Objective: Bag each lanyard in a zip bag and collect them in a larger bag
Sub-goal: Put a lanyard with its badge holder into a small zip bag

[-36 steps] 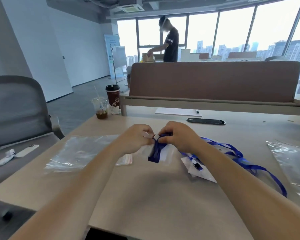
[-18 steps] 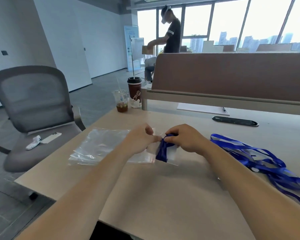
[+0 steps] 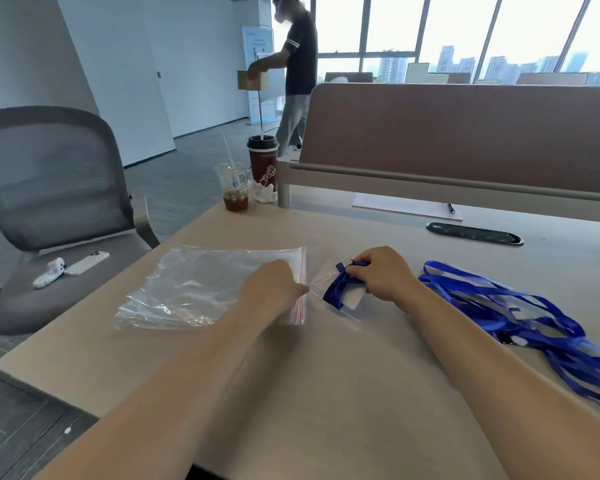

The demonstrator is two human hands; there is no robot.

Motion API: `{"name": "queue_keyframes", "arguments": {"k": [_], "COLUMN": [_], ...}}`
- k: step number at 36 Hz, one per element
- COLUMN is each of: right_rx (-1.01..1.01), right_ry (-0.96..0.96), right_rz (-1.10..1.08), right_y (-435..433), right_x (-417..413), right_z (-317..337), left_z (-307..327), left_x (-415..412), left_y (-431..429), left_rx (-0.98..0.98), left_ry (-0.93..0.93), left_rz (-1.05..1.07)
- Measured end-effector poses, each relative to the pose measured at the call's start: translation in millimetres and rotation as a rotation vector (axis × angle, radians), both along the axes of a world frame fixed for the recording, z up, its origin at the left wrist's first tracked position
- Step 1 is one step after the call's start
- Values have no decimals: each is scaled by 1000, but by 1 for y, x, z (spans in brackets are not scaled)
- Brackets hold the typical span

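Head view: right hand (image 3: 383,275) pinches the folded lanyard (image 3: 336,293) in its small zip bag (image 3: 351,302), length slanting near-left; left hand (image 3: 271,289) touches the larger bag (image 3: 201,289) at its right-facing mouth, grip unclear.

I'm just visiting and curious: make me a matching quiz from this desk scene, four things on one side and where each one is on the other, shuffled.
Things
1. large zip bag
2. small bag with lanyard
3. loose lanyards
4. phone

Places
A. on the chair seat
B. pinched by the right hand
C. heaped at the right side of the table
D. flat on the table, left hand at its red zip edge

Pairs: 1-D, 2-B, 3-C, 4-A
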State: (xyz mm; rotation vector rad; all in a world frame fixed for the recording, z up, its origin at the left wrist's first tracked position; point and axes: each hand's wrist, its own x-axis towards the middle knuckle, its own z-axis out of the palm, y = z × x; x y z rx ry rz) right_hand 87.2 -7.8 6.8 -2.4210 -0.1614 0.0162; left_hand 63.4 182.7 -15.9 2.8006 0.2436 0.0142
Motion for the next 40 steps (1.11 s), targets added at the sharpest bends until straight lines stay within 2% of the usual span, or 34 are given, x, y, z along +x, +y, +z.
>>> {"name": "queue_keyframes", "arguments": {"k": [8, 14, 18, 24, 27, 33, 40], "right_rx": [11, 64, 136, 296, 292, 211, 241], "right_ry": [23, 35, 44, 50, 55, 85, 138], "right_rz": [-19, -46, -80, -102, -84, -79, -53], "right_y": [-3, -4, -8, -9, -5, -1, 4], "right_x": [4, 3, 3, -3, -8, -19, -31], "right_z": [-4, -3, 0, 13, 17, 18, 20], "left_z": [-4, 0, 9, 18, 21, 30, 39], "left_x": [4, 1, -3, -14, -21, -33, -46], "left_y": [-1, 6, 11, 12, 9, 5, -5], "left_rx": [12, -64, -79, -79, -53, -131, -177], "left_ry": [-9, -84, -139, -120, -130, -120, -128], "left_rz": [43, 48, 26, -20, -39, -31, -100]}}
